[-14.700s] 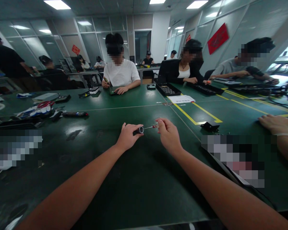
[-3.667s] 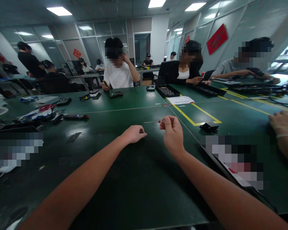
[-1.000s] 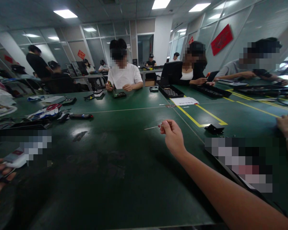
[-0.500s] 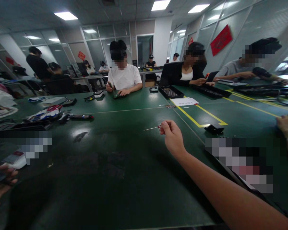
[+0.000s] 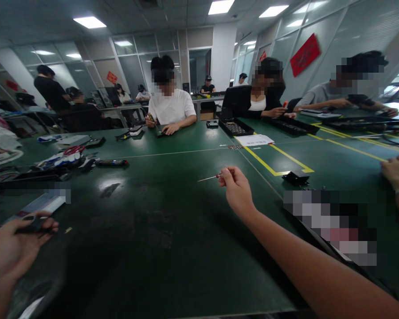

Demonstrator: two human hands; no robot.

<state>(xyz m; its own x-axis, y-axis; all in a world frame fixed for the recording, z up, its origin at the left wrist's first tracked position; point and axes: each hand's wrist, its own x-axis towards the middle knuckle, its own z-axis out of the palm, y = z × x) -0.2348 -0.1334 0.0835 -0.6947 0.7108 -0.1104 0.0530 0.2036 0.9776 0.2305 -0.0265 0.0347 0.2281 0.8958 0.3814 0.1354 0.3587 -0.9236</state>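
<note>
My right hand [image 5: 235, 188] is closed on a thin screwdriver [image 5: 207, 178] above the middle of the green table [image 5: 119, 274]. Its slim metal shaft points left, and a bit of red handle shows by my fingertips. At the lower left, my left hand [image 5: 18, 248] has its fingers curled round a small black object [image 5: 33, 224] whose kind I cannot make out. Just beyond that hand lies a pale box-like item [image 5: 55, 203], partly blurred out. A tiny light scrap [image 5: 68, 230] rests on the table to the right of my left fingers.
A dark pen-like tool [image 5: 111, 163] and a pile of tools [image 5: 58, 159] lie at the left. To the right are a small black block [image 5: 295, 177], yellow tape lines and a co-worker's hand [image 5: 397, 173]. Black trays [image 5: 236, 127] and co-workers are across the table.
My left hand has come in from the left edge, moving right and slightly up with the black object. My right hand and the screwdriver stay almost still.
</note>
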